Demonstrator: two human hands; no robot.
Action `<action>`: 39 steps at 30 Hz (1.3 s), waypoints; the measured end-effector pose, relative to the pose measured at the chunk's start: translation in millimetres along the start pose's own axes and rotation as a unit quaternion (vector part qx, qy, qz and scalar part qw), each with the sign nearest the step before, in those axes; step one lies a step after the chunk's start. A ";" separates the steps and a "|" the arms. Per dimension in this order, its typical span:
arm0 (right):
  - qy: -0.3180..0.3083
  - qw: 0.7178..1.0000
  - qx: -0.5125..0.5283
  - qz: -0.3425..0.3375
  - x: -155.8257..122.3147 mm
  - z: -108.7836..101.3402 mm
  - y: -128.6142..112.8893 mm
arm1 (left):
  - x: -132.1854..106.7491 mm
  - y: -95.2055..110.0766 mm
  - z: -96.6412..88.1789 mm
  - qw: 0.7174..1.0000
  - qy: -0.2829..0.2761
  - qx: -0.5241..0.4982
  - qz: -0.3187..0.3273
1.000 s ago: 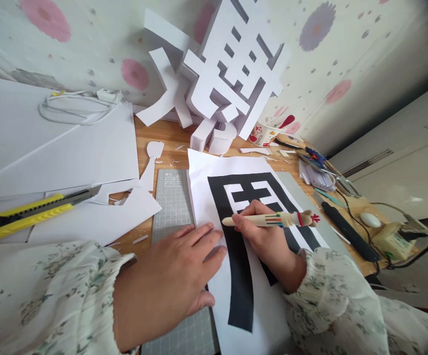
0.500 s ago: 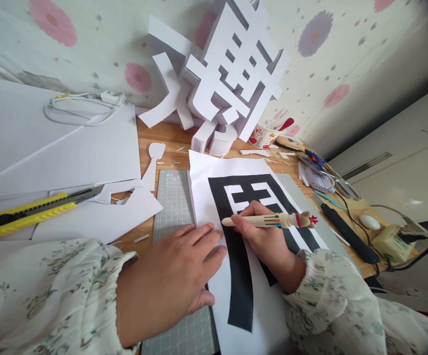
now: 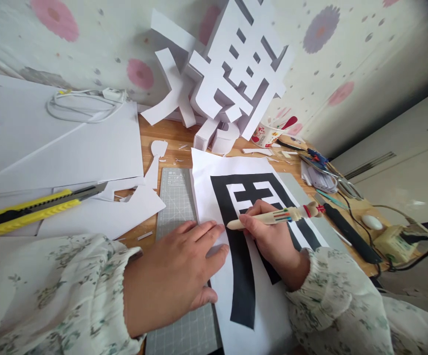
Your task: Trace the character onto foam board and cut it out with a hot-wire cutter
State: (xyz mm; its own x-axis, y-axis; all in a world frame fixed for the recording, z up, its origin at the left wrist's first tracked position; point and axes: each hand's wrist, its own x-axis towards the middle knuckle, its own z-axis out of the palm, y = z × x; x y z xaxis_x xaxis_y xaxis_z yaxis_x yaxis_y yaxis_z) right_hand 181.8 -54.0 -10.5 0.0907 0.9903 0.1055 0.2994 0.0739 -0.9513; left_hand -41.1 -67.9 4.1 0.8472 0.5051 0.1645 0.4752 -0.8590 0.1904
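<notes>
The likeliest trouble is a slip of the white paper sheet (image 3: pixel 236 165), which lies over the grey gridded cutting mat (image 3: pixel 179 323) on the light wooden desk (image 3: pixel 148 134). Its far left corner looks wavy, and the left hand (image 3: pixel 177 273) bears only on the left edge, so light pressure there could let the sheet turn under a stroke. The tip of the cream barrel pen with coloured sliders (image 3: pixel 273 217) sits over the left band of the black angular printed shape (image 3: pixel 242 276); a dark line on that black could be hard to see (whether the tip presses on the paper, I cannot tell). At the left, the yellow-and-black plastic cutter (image 3: pixel 32 209) lies just beyond the left sleeve (image 3: pixel 77 288) with its blade out, so a careless sweep of that forearm could catch it.

As for the grip, the right hand (image 3: pixel 273 241) is closed around the pen near the tip, thumb and fingers pinching the barrel, its toy-topped end pointing right. The left hand holds nothing: it is spread palm down, fingers a little apart, their tips on the sheet near the black band, thumb set apart nearer the sheet's left edge.
</notes>
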 end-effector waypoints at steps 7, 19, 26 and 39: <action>-0.016 0.998 0.030 0.046 22.9 4.0 -8.7 | 1.5 -0.2 -0.7 1.000 -0.003 -0.008 -0.006; 0.012 0.998 -0.063 -0.021 16.4 9.8 -4.8 | 1.6 -0.6 4.0 1.000 0.023 0.002 0.000; -0.016 0.998 -0.044 -0.035 15.3 6.9 -4.1 | 0.5 -0.8 4.8 1.000 0.025 0.000 -0.003; 0.015 0.996 -0.080 -0.031 18.8 11.7 -4.7 | 0.9 0.4 3.5 1.000 0.005 -0.003 -0.009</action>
State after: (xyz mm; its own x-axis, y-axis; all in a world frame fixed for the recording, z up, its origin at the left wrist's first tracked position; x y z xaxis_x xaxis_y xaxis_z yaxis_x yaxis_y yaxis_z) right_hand 171.0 -34.4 -7.4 0.0950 0.9802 0.1738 0.4528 0.1129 -0.8844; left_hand -39.3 -68.1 0.9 0.8357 0.5221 0.1706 0.4898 -0.8489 0.1986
